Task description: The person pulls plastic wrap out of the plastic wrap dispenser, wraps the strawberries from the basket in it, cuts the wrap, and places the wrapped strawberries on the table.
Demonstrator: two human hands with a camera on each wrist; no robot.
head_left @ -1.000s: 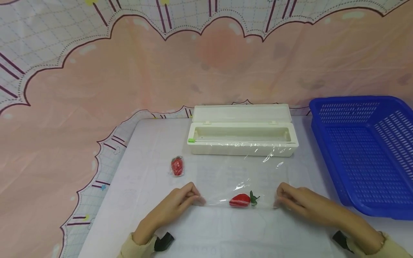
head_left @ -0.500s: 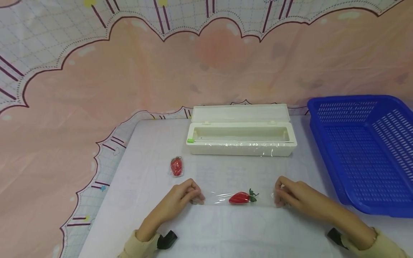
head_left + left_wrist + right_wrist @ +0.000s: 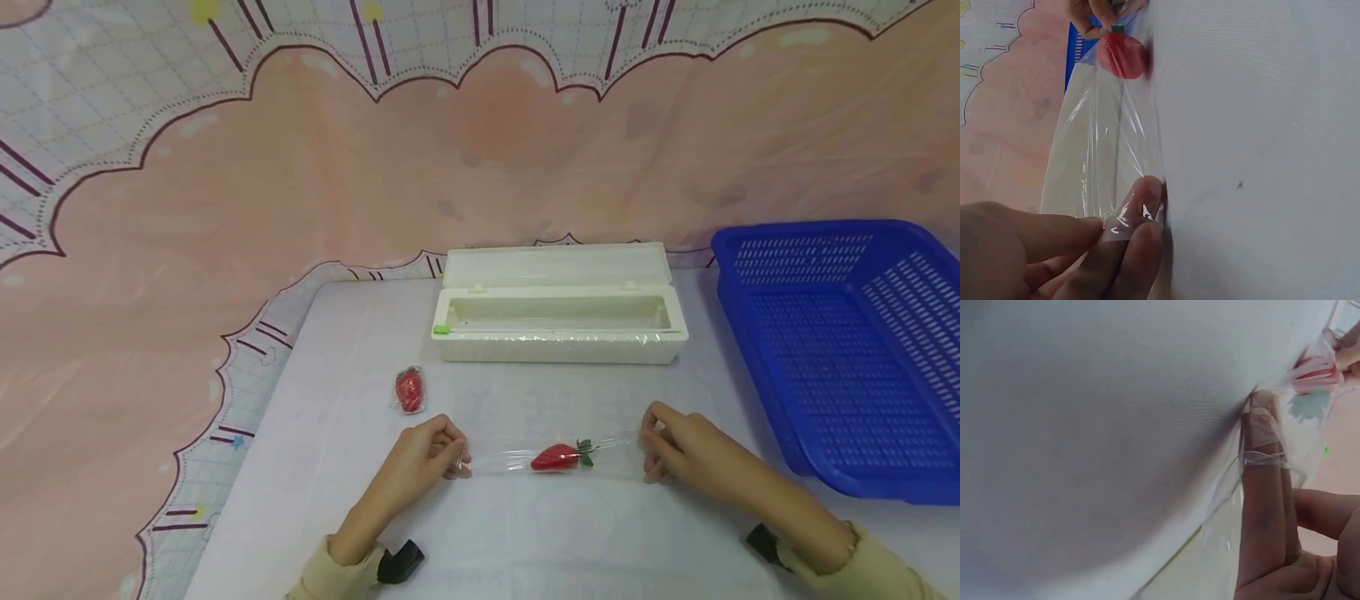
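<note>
A red strawberry point(image 3: 555, 457) with a green leafy top lies inside a narrow band of clear plastic wrap point(image 3: 487, 458), between my two hands. At the band's left end, my left hand point(image 3: 423, 454) pinches the film; the left wrist view shows the wrap point(image 3: 1125, 144) stretched from thumb and fingertips toward the strawberry point(image 3: 1122, 56). On the other end, my right hand point(image 3: 686, 450) pinches the film near the green leaves. Wrap point(image 3: 1266, 434) drapes over my right fingertips in the right wrist view. Another strawberry point(image 3: 409, 390), wrapped in film, lies beyond my left hand.
Behind the strawberry stands a long white wrap dispenser box point(image 3: 558, 348), its lid raised, with a green slider point(image 3: 441, 330) at the left. A blue plastic basket point(image 3: 757, 392) sits at the right. The white tabletop point(image 3: 322, 358) meets a patterned cloth point(image 3: 375, 183) at the back.
The film over the strawberry has gone from a wide sheet to a narrow gathered band, now creased to the right of the leaves too. My right hand has risen slightly away from me.
</note>
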